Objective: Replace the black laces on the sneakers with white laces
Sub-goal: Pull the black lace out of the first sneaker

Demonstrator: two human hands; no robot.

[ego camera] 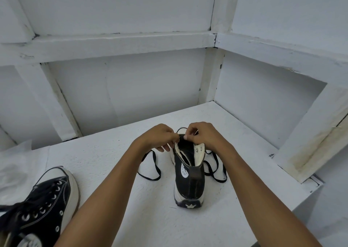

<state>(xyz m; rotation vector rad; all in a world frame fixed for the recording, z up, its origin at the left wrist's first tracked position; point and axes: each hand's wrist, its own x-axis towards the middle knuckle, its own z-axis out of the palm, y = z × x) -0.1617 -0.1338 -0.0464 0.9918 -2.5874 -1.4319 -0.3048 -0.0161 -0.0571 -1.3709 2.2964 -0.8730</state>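
1. Head view, far left: a crumpled translucent plastic bag [13,163] lies on the white painted tabletop [131,228]. No white laces are visible, and I cannot tell whether they are inside the bag.
2. A second black canvas high-top sneaker [47,199] with a white rubber sole sits at lower left, fully laced in black and close to the left forearm. A careless sweep of that arm could push it off the near edge.
3. The left hand [160,137] has its fingers curled and seems to pinch the thin flat black lace [149,177] at the shoe's open collar. Pulling at an angle could jam the lace tip in an eyelet.
4. The black canvas sneaker being unlaced [189,180] stands mid-table with its heel toward the camera. Neither hand grips its body, so a sharp tug may tip it or drag it forward.
5. The right hand [201,133] is almost touching the left, fingers likewise curled in a pinch at the collar. If both hands draw in opposite directions, the lace could tighten instead of coming free.
6. Slack loops of lace trail on both sides of the shoe. The loops on the right lie beside the sole, where they could tangle or get trapped under it.
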